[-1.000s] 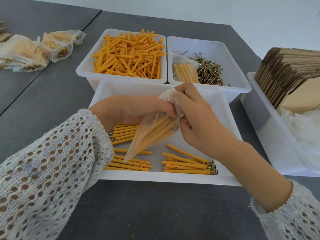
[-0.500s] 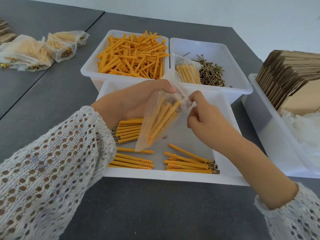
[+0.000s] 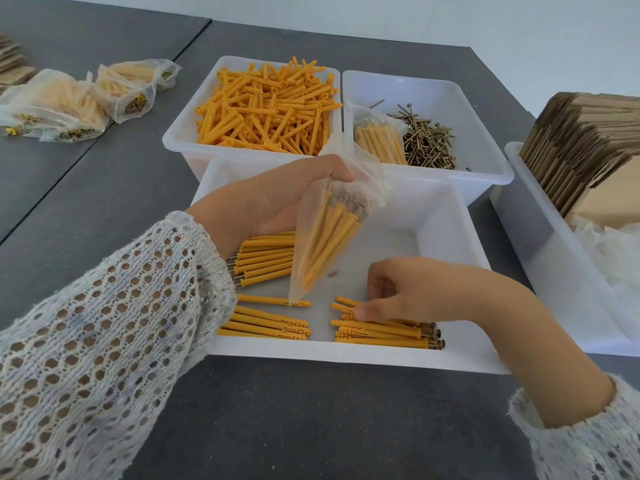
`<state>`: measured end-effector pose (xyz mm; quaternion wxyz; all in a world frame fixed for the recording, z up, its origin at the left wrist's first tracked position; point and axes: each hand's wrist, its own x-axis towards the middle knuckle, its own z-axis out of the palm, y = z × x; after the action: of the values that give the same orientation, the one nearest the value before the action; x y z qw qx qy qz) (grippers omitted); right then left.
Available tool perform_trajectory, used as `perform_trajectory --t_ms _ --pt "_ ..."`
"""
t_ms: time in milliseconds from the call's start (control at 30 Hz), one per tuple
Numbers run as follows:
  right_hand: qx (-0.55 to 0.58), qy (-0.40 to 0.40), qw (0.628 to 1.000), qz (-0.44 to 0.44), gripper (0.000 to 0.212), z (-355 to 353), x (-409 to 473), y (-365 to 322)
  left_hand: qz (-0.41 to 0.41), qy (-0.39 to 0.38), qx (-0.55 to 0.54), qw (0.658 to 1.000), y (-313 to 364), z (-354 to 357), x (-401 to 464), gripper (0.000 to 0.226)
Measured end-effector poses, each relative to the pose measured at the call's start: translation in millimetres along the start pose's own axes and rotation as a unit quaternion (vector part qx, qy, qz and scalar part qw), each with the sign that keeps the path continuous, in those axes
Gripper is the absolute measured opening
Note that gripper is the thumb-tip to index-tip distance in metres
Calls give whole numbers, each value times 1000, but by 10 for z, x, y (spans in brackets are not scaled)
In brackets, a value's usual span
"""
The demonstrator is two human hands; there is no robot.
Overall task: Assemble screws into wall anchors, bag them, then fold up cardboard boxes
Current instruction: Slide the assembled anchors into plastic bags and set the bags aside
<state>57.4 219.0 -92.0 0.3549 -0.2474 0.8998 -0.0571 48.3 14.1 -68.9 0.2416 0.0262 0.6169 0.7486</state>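
We're at the dark bench (image 3: 284, 417). Near white tray (image 3: 460, 237) sits in front of us, with two bins behind it: loose orange anchors (image 3: 266, 109) in the left one, screws (image 3: 429, 143) plus one filled bag in the right. A bin of flat cardboard boxes (image 3: 581, 140) is on the far right, finished bags (image 3: 69, 102) far left. Assembled anchors lie in small groups on the tray floor. Our left hand (image 3: 277, 199) holds a clear bag (image 3: 329, 237) above the tray, grip pinched at its top, bag hanging tilted with a bundle of assembled anchors inside, screw heads up. Our right hand (image 3: 415, 292) is down on the front-right group (image 3: 381, 330), fingers curled, thumb touching the anchors; we can't tell if the grip has closed on any.
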Motion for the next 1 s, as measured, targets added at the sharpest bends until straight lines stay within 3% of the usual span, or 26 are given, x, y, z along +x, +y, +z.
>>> perform_trajectory --t_ms 100,333,433,700,1000 --pt "-52 -4 999 14 31 -2 -53 13 -9 -3 30 1000 -2 1 6 39" --pt "-57 4 998 -22 17 1 -115 25 -20 -15 35 999 -11 -29 41 28" --pt "-62 9 998 -31 13 5 -156 10 -28 -13 41 999 -18 -29 39 35" --pt "-140 55 989 -2 14 97 -186 -37 -34 9 54 998 -18 -3 38 39" --pt "-86 91 991 -36 13 94 -259 -12 -34 1 84 996 -40 8 30 58"
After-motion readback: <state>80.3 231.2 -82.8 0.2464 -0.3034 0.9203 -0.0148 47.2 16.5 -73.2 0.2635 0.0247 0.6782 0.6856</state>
